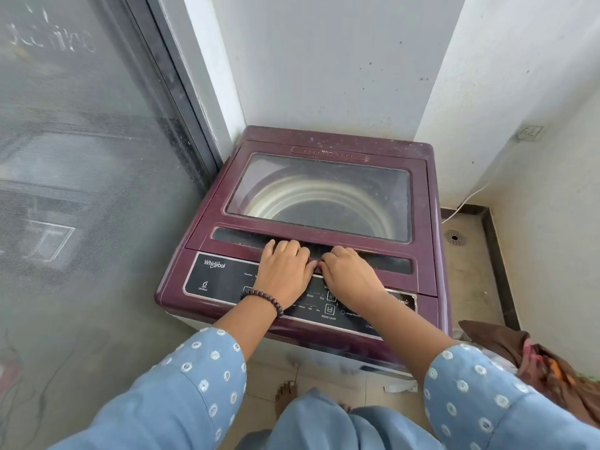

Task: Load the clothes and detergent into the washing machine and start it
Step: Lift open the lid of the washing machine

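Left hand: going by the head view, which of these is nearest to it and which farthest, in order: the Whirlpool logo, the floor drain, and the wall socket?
1. Whirlpool logo, just left of the left hand on the control panel.
2. Floor drain, on the floor right of the washing machine.
3. Wall socket, up on the right wall.

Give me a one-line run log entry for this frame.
phase: opening lid | left hand and right hand: fingers on lid handle recess | lid: closed | clothes: not yet loaded
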A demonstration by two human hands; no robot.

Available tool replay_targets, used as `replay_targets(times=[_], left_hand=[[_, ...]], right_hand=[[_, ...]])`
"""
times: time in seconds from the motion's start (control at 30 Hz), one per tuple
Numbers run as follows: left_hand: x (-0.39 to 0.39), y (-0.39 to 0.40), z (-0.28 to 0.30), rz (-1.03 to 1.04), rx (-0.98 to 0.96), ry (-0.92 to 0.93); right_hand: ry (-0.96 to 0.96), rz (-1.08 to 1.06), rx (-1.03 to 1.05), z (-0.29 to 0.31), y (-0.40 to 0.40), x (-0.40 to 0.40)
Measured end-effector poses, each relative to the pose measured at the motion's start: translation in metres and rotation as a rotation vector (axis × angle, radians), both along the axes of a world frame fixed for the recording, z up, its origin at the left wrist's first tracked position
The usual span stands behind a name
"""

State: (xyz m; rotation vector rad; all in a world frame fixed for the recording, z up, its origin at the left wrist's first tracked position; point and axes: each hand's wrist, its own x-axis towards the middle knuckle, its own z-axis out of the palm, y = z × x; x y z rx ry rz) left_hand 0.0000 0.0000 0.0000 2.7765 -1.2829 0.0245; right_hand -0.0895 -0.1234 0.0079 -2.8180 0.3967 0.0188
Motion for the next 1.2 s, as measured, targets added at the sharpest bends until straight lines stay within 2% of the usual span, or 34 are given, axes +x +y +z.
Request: replay_targets(times=[0.23, 0.4, 0.57, 0.87, 1.1, 1.2], left_hand=[[-0.002, -0.001, 0.0, -0.005, 0.017, 0.021], [-0.001, -0.001, 0.006, -0.004, -0.062, 0.01], [0.005, -0.005, 0.036, 0.006, -0.196, -0.11], [0.03, -0.034, 0.1, 0.001, -0.351, -0.254], [0.056, -0.063, 0.137, 0.011, -0.432, -0.379], [0.062, -0.071, 0.141, 0.015, -0.486, -0.418]], right_hand=[[-0.002, -0.03, 0.071, 0.001, 0.0, -0.003], [-0.057, -0.02, 0.112, 0.011, -0.001, -0.005], [-0.168, -0.002, 0.14, 0.051, -0.01, -0.004], [-0.26, 0.107, -0.129, 0.12, -0.041, 0.014], [-0.603, 0.023, -0.383, 0.134, -0.054, 0.033], [-0.645, -0.024, -0.471, 0.128, -0.053, 0.042]])
